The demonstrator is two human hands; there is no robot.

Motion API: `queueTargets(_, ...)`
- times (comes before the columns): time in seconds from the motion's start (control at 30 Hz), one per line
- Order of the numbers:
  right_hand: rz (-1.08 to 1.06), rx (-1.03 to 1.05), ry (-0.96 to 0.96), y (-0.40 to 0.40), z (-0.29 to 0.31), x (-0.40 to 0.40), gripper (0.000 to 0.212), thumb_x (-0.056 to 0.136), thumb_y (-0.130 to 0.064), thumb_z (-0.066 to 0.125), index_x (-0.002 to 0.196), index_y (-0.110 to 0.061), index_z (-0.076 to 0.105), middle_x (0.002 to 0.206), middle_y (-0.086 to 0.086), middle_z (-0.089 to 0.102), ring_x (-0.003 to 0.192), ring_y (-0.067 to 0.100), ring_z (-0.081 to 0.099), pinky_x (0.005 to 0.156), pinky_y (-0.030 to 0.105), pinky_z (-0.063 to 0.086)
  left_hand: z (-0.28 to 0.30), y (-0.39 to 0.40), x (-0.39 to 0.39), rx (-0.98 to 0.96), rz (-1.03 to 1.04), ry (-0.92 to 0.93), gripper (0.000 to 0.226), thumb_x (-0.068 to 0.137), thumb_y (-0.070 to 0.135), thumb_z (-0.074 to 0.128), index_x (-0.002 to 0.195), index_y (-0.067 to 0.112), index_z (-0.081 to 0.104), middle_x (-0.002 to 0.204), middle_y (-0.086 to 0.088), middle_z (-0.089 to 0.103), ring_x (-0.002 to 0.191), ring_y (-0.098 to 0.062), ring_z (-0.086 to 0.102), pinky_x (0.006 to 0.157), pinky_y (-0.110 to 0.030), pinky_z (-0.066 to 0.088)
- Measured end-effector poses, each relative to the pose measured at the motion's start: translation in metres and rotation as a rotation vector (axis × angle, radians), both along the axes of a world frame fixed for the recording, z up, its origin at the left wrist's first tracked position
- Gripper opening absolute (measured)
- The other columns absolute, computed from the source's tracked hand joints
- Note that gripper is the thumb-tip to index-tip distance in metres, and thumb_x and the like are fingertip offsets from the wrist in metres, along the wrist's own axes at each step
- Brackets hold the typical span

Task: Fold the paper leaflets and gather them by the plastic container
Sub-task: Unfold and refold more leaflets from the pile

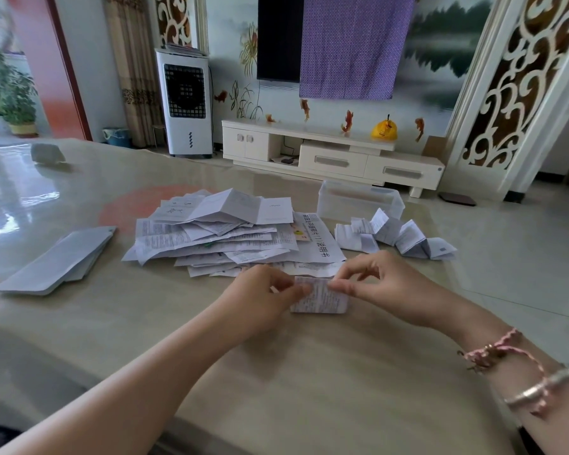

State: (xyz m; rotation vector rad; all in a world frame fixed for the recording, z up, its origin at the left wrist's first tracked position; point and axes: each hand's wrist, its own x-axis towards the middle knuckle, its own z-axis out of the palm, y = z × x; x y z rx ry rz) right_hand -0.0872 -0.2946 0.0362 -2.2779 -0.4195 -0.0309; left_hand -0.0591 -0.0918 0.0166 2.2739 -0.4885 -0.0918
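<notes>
Beyond the pinched leaflet (321, 295) lay the unfolded pile (230, 233); folded leaflets (395, 238) sat beyond-right, before the plastic container (358, 200).

Print on the loose leaflet heap (230, 234) too small to read. Lower sheets hidden beneath upper ones. Behind the heap, plastic container (358, 200) contents indiscernible through cloudy walls.

Glossy beige table (309, 372), leaflet pile (224, 231), folded leaflets (395, 238), plastic container (358, 200), envelopes (60, 261)
</notes>
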Motion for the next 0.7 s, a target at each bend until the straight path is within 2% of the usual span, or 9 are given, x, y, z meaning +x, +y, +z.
queueTargets(0.07, -0.030, 0.046, 0.080, 0.003, -0.006, 0.010, 0.026, 0.085, -0.040, 0.061, 0.078, -0.017, 0.072, 0.075, -0.004, 0.063, 0.070, 0.012, 0.050, 0.069, 0.027, 0.040, -0.002, -0.001, 0.001, -0.014, 0.047, 0.003, 0.040, 0.089, 0.042, 0.061, 0.057, 0.019, 0.057, 0.058, 0.006, 0.045, 0.052, -0.006, 0.039, 0.049, -0.019, 0.029)
queueTargets(0.1, -0.047, 0.033, 0.086, 0.005, -0.010, 0.015, 0.028, 0.089, -0.038, 0.059, 0.078, -0.014, 0.070, 0.075, -0.003, 0.060, 0.071, 0.009, 0.049, 0.070, 0.027, 0.039, -0.005, -0.002, 0.002, -0.005, 0.061, -0.010, 0.040, 0.089, 0.040, 0.062, 0.059, 0.014, 0.057, 0.058, 0.005, 0.044, 0.053, -0.009, 0.038, 0.051, -0.022, 0.029)
queueTargets(0.17, -0.096, -0.036, 0.061, 0.007, -0.019, 0.023, 0.030, 0.093, -0.037, 0.056, 0.069, -0.022, 0.066, 0.067, -0.007, 0.051, 0.066, 0.006, 0.045, 0.068, 0.029, 0.037, -0.009, -0.004, 0.003, 0.010, 0.109, -0.056, 0.033, 0.086, 0.039, 0.065, 0.070, 0.011, 0.060, 0.062, 0.006, 0.050, 0.058, -0.010, 0.044, 0.058, -0.026, 0.035)
queueTargets(0.23, -0.134, -0.164, 0.036, 0.008, -0.023, 0.027, 0.039, 0.094, -0.037, 0.055, 0.055, -0.037, 0.058, 0.057, -0.012, 0.041, 0.059, 0.005, 0.037, 0.060, 0.027, 0.032, -0.013, -0.006, 0.003, -0.019, 0.159, -0.091, 0.023, 0.083, 0.040, 0.069, 0.083, 0.019, 0.058, 0.070, 0.010, 0.055, 0.070, -0.010, 0.051, 0.069, -0.028, 0.042)
queueTargets(0.3, -0.152, -0.330, -0.008, 0.012, -0.023, 0.027, 0.042, 0.095, -0.038, 0.051, 0.053, -0.034, 0.051, 0.059, -0.009, 0.039, 0.065, 0.010, 0.038, 0.058, 0.027, 0.029, -0.015, -0.007, 0.001, -0.034, 0.180, -0.097, 0.027, 0.082, 0.039, 0.069, 0.093, 0.023, 0.051, 0.076, 0.011, 0.053, 0.082, -0.015, 0.052, 0.079, -0.033, 0.044)
queueTargets(0.43, -0.200, -0.560, -0.022, 0.023, -0.021, 0.024, 0.038, 0.098, -0.043, 0.039, 0.064, -0.028, 0.033, 0.077, -0.010, 0.035, 0.098, 0.019, 0.039, 0.080, 0.033, 0.033, -0.016, -0.007, 0.002, 0.023, 0.141, -0.136, 0.027, 0.086, 0.038, 0.064, 0.103, 0.028, 0.046, 0.083, 0.011, 0.046, 0.097, -0.020, 0.050, 0.086, -0.035, 0.040)
queueTargets(0.5, -0.232, -0.656, -0.082, 0.027, -0.023, 0.021, 0.032, 0.098, -0.045, 0.037, 0.071, -0.028, 0.034, 0.084, -0.009, 0.036, 0.105, 0.021, 0.041, 0.081, 0.032, 0.031, -0.016, -0.008, 0.001, 0.087, 0.122, -0.189, 0.021, 0.088, 0.039, 0.060, 0.103, 0.033, 0.048, 0.091, 0.011, 0.044, 0.105, -0.020, 0.048, 0.089, -0.034, 0.038)
queueTargets(0.6, -0.326, -0.714, -0.275, 0.029, -0.028, 0.016, 0.024, 0.094, -0.047, 0.043, 0.094, -0.025, 0.034, 0.102, -0.003, 0.042, 0.108, 0.021, 0.043, 0.083, 0.034, 0.032, -0.017, -0.008, -0.002, 0.145, 0.123, -0.234, 0.019, 0.091, 0.043, 0.055, 0.106, 0.035, 0.048, 0.101, 0.010, 0.044, 0.111, -0.020, 0.045, 0.093, -0.033, 0.036)
queueTargets(0.7, -0.351, -0.585, -0.357, 0.035, -0.030, 0.006, 0.038, 0.086, -0.051, 0.053, 0.100, -0.025, 0.028, 0.103, -0.006, 0.031, 0.102, 0.017, 0.035, 0.082, 0.031, 0.029, -0.018, -0.009, -0.005, 0.217, 0.121, -0.266, 0.020, 0.094, 0.045, 0.049, 0.110, 0.033, 0.046, 0.113, 0.007, 0.045, 0.115, -0.021, 0.041, 0.095, -0.033, 0.031)
